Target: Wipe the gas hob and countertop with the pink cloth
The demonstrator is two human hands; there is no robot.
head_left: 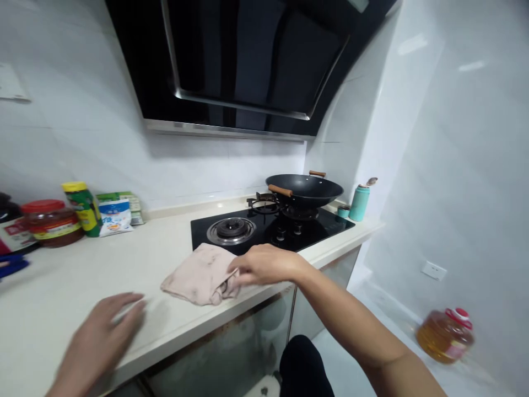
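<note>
A pale pink, stained cloth (196, 275) lies folded on the white countertop, its far edge over the front of the black glass hob (264, 234). My right hand (260, 264) is at the cloth's right end, fingers bent and closed on its raised edge. To the left of the cloth, my left hand (103, 333) hovers over the counter, slightly blurred. Its thumb and fingers are apart, and nothing is in it.
A black wok (308, 190) with wooden handles sits on the rear right burner. A turquoise bottle (360, 204) stands right of the hob. Along the wall at left are a red-lidded jar (52, 223), a green shaker (85, 209) and a packet (115, 218). An oil jug (444, 336) rests on the floor.
</note>
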